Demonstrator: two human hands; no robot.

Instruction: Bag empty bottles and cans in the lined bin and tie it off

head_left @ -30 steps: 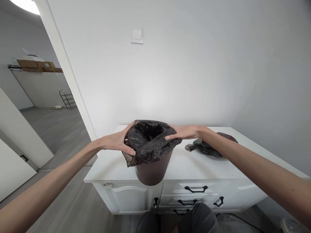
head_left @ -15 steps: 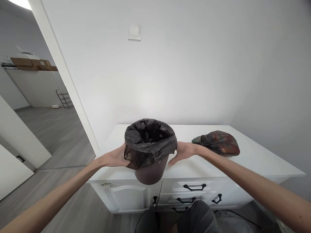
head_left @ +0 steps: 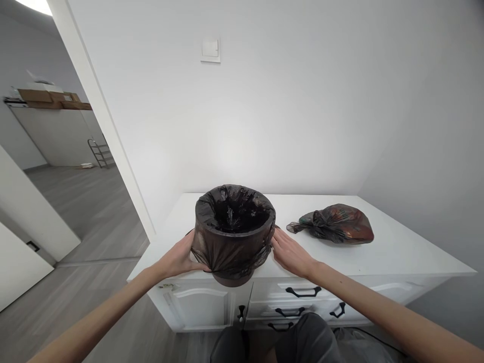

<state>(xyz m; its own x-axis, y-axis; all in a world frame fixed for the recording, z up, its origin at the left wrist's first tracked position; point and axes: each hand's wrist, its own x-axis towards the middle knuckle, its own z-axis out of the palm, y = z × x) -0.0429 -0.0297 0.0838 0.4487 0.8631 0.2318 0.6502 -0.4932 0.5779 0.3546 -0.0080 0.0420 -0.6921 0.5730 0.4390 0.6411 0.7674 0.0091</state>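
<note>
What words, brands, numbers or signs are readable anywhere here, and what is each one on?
No readable text anywhere in view.
Bin liner and bin: no lettering visible.
Filled black bag: no words can be made out.
Distant cardboard boxes: a pale patch, perhaps a label, too small to read.
Wall switch: no legible mark.
</note>
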